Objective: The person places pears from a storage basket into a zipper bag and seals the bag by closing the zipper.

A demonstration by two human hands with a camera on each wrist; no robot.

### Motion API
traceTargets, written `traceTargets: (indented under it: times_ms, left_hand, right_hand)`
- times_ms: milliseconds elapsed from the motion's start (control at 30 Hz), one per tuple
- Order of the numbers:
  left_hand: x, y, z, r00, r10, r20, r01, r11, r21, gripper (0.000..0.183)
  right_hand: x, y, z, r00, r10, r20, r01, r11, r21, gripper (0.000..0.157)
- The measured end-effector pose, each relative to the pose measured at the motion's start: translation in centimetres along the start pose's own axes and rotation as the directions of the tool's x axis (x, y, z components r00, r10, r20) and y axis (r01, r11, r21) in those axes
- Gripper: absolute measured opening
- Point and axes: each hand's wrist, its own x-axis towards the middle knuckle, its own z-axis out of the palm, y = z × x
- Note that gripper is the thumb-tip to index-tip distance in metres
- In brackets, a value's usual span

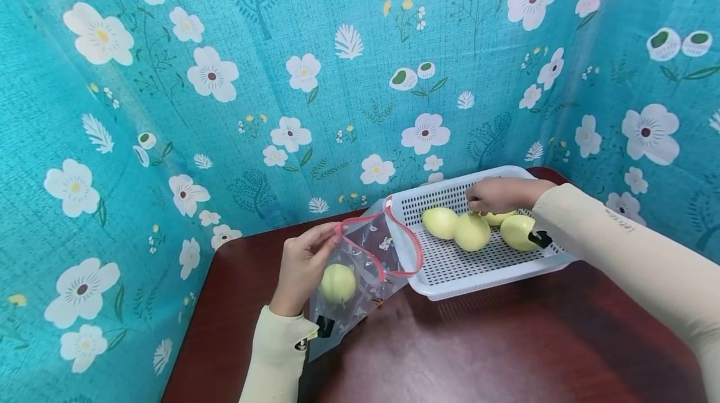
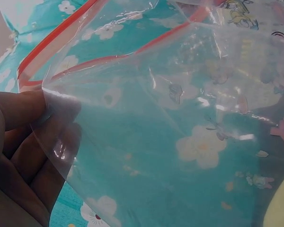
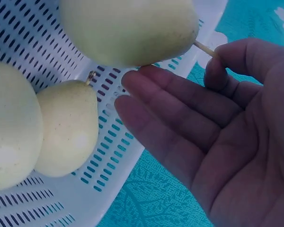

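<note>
My left hand (image 1: 300,268) pinches the upper left edge of a clear zip bag (image 1: 365,306) with a red zip strip. The bag's mouth gapes toward the basket, and one yellow-green pear (image 1: 338,283) lies inside it. Over the white basket (image 1: 461,279), my right hand (image 1: 502,193) pinches a pear's stem (image 3: 205,48) between thumb and index finger. That pear (image 3: 130,30) hangs from the stem, with the other fingers stretched out beneath it. More pears (image 3: 68,127) lie in the basket. In the left wrist view, thumb and fingers sandwich the bag's film (image 2: 146,113).
The slotted basket stands at the back right of a dark red-brown table (image 1: 439,353), its left rim overlapped by the bag's mouth. A turquoise flowered curtain (image 1: 349,109) closes off the back and both sides.
</note>
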Motion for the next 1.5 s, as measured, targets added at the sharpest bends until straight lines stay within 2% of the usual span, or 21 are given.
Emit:
traceTargets:
  times_ms: [133, 300, 400, 533, 700, 1033, 1233, 1367, 1500]
  left_hand:
    - [-0.1, 0.0, 0.0, 1.000, 0.002, 0.002, -0.002, 1.000, -0.009, 0.026]
    - [-0.1, 0.0, 0.0, 1.000, -0.006, 0.008, 0.006, 1.000, 0.000, 0.027]
    - [0.0, 0.0, 0.1, 1.000, 0.005, 0.011, -0.005, 1.000, 0.006, 0.028]
    - [0.3, 0.0, 0.2, 1.000, 0.018, 0.009, -0.018, 1.000, 0.008, 0.028]
    - [0.4, -0.1, 0.2, 1.000, 0.002, 0.018, -0.002, 1.000, 0.000, 0.027]
    - [0.2, -0.1, 0.4, 0.999, -0.020, 0.027, 0.021, 1.000, -0.016, 0.026]
    - [0.3, 0.1, 0.4, 0.999, -0.025, 0.022, 0.025, 1.000, -0.002, 0.026]
    - [0.4, 0.8, 0.5, 0.999, -0.044, 0.020, 0.044, 0.999, 0.013, 0.026]
    - [0.5, 2.4, 0.4, 0.999, -0.046, 0.012, 0.046, 0.998, 0.031, 0.025]
  right_hand:
    - [-0.2, -0.1, -0.2, 1.000, 0.000, 0.016, -0.001, 0.996, 0.093, 0.024]
    - [-0.6, -0.2, -0.5, 0.999, 0.010, 0.034, -0.018, 0.973, 0.228, 0.022]
    - [-0.8, -0.2, -0.8, 0.999, 0.016, 0.033, -0.024, 0.964, 0.264, 0.022]
    - [-1.0, -0.1, -1.4, 1.000, 0.022, 0.018, -0.026, 0.968, 0.251, 0.021]
    - [-1.0, -0.4, -2.2, 1.000, 0.021, 0.014, -0.023, 0.974, 0.224, 0.021]
    - [-1.8, -2.2, -3.7, 1.000, -0.006, -0.018, 0.009, 0.976, 0.219, 0.022]
    - [-1.7, -2.9, -4.3, 1.000, -0.008, -0.006, 0.009, 0.977, 0.212, 0.022]
    - [-1.6, -3.5, -4.7, 1.000, -0.014, 0.002, 0.013, 0.979, 0.203, 0.023]
    - [-1.5, -4.1, -5.0, 1.000, -0.030, -0.007, 0.031, 0.983, 0.179, 0.025]
